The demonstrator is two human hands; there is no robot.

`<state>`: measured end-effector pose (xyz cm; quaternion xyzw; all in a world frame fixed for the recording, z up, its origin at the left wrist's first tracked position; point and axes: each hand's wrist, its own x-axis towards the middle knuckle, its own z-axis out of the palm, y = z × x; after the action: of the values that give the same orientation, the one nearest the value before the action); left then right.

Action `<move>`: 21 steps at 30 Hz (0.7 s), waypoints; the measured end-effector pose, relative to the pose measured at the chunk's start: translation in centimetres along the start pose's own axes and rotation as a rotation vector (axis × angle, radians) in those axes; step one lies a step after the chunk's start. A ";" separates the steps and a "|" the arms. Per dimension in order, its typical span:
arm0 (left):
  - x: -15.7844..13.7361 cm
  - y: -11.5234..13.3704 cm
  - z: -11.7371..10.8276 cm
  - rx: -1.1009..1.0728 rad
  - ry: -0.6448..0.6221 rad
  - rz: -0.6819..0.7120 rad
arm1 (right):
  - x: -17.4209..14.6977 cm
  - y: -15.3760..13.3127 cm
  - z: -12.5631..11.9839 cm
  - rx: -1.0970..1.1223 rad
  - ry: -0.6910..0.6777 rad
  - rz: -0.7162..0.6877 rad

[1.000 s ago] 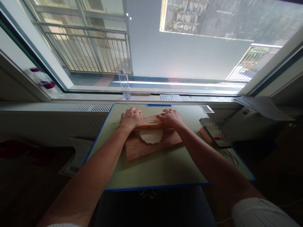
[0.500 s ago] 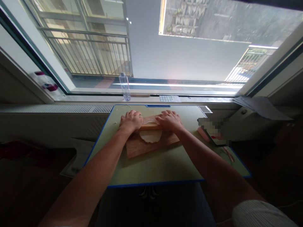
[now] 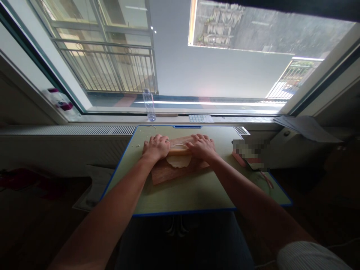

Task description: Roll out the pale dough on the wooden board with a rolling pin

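The left hand (image 3: 156, 147) and the right hand (image 3: 201, 146) held a rolling pin (image 3: 180, 152) near its two ends, their fingers (image 3: 159, 139) bent over it. Between them, beneath the pin, was a flat piece of dough (image 3: 179, 161), its scalloped edge on the near side of the fingers. A wooden board (image 3: 165, 176) lay under the dough, on the surface (image 3: 185, 198). Beyond the left fingers stood a clear bottle (image 3: 149, 107); well to the right of the right fingers was something pink (image 3: 238, 159).

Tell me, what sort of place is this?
Likely a room in a home, though I can't be certain: a blue-edged table stands before a large window, with what looks like a radiator below it.
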<state>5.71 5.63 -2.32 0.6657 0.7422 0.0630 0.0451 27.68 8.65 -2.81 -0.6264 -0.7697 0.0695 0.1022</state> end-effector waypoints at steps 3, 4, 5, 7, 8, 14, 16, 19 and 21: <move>-0.4 0.0 0.2 0.005 0.014 0.008 | -0.5 0.0 0.1 -0.010 0.014 -0.010; -0.5 0.0 0.3 0.008 0.019 0.010 | -0.7 0.0 0.1 -0.015 0.018 -0.012; -0.7 0.0 0.3 0.009 0.026 0.013 | -0.9 0.0 0.1 -0.022 0.023 -0.014; -1.1 0.1 0.4 0.009 0.043 0.017 | -1.2 -0.1 0.2 -0.040 0.029 -0.015; -1.2 0.1 0.5 0.010 0.052 0.020 | -1.4 -0.1 0.2 -0.051 0.029 -0.015; -2.3 0.1 0.8 0.031 0.098 0.020 | -2.7 -0.5 -0.1 -0.121 0.043 -0.028; -2.6 0.2 0.8 0.033 0.102 0.018 | -3.2 -0.6 -0.3 -0.136 0.041 -0.036; -3.3 0.4 0.7 0.032 0.110 0.018 | -3.9 -0.7 -0.4 -0.152 0.054 -0.057; -3.9 0.5 0.7 0.039 0.123 0.020 | -4.4 -0.6 -0.2 -0.151 0.071 -0.057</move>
<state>6.74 1.86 -3.02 0.6688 0.7378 0.0899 -0.0141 27.99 4.22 -2.77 -0.6123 -0.7861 -0.0139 0.0839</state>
